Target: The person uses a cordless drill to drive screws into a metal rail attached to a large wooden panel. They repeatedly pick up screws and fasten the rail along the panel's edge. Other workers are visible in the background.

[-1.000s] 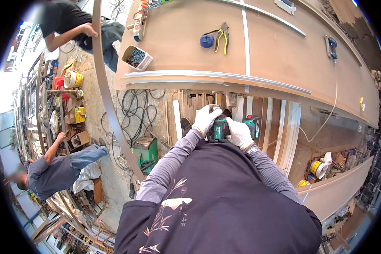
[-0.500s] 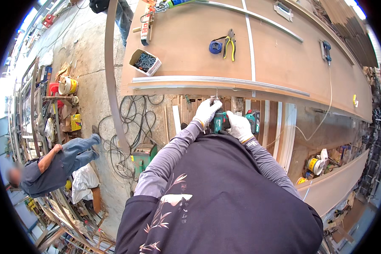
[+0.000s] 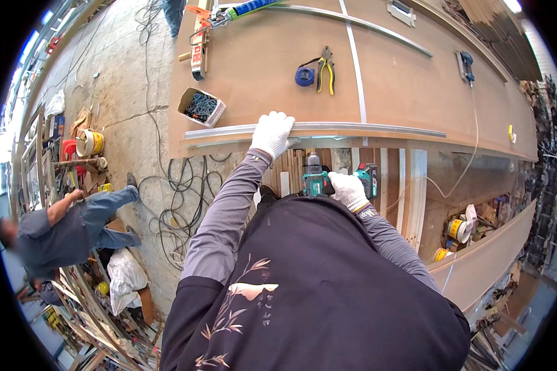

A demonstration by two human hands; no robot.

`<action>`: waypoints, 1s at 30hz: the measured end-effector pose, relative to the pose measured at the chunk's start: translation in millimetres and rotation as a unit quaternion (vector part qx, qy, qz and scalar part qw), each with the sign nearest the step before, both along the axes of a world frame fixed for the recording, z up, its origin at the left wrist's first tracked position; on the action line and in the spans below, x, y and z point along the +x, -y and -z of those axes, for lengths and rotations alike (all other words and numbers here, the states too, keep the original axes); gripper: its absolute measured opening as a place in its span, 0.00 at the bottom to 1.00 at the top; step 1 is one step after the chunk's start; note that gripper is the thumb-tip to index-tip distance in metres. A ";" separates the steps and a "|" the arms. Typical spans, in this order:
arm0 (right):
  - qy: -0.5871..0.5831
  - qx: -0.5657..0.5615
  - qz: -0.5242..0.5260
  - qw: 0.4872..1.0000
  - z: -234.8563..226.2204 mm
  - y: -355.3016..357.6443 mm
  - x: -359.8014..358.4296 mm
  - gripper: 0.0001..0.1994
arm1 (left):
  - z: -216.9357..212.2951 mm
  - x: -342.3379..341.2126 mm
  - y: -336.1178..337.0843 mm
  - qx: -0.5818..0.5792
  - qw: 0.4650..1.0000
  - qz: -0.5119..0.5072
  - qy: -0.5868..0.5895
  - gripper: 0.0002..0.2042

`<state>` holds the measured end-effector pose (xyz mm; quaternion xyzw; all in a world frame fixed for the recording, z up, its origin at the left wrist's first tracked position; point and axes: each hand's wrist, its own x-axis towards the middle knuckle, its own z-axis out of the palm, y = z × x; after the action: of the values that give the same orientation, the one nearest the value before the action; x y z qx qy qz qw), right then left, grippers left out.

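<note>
Pressing down, gloved left hand (image 3: 272, 133) lies flat on the metal strip (image 3: 328, 128) at the near edge of the brown board (image 3: 260, 62). Right hand (image 3: 348, 189) is clenched around the green cordless drill (image 3: 316, 179), its nose up against the board edge just below the strip. Screw box (image 3: 201, 106), pliers (image 3: 325, 62) and tape measure (image 3: 304, 76) sit further up the board. Another person (image 3: 62, 226) crouches on the floor, well apart.

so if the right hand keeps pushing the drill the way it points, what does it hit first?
The right hand aims the green cordless drill up the picture, at the workbench's front edge. First contact is probably the metal strip along that edge, beside the left hand. Depth is unclear.
</note>
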<state>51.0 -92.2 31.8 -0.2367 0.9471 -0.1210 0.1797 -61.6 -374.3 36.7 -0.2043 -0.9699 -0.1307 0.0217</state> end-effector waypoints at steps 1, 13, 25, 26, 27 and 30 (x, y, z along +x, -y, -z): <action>-0.004 -0.003 -0.002 1.000 -1.2 0.0 -1.1 0.24 | 1.0 -0.6 0.3 -0.004 1.000 0.005 -0.003 0.26; 0.001 -0.001 -0.003 1.000 0.4 0.5 -11.2 0.25 | 8.9 -2.4 -0.3 -0.028 0.999 0.015 -0.022 0.23; -0.025 0.029 -0.031 0.999 8.0 -2.4 -18.1 0.27 | 13.4 -2.8 1.0 -0.028 0.998 -0.003 -0.050 0.20; -0.024 0.033 -0.029 0.999 4.8 -0.2 -18.6 0.27 | 18.1 -3.0 1.7 -0.030 0.998 -0.006 -0.057 0.20; -0.028 0.049 -0.032 0.998 4.3 -2.9 -18.5 0.27 | 12.5 -3.1 -1.9 -0.016 0.999 -0.007 -0.026 0.20; -0.025 0.057 -0.029 0.998 3.5 -2.7 -17.7 0.27 | 12.8 -5.5 -2.3 -0.020 0.999 0.003 -0.041 0.20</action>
<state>33.3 -89.5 28.3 -0.2562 0.9494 -0.0559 0.1729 -67.1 -372.0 23.8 -0.2125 -0.9701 -0.1029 0.0568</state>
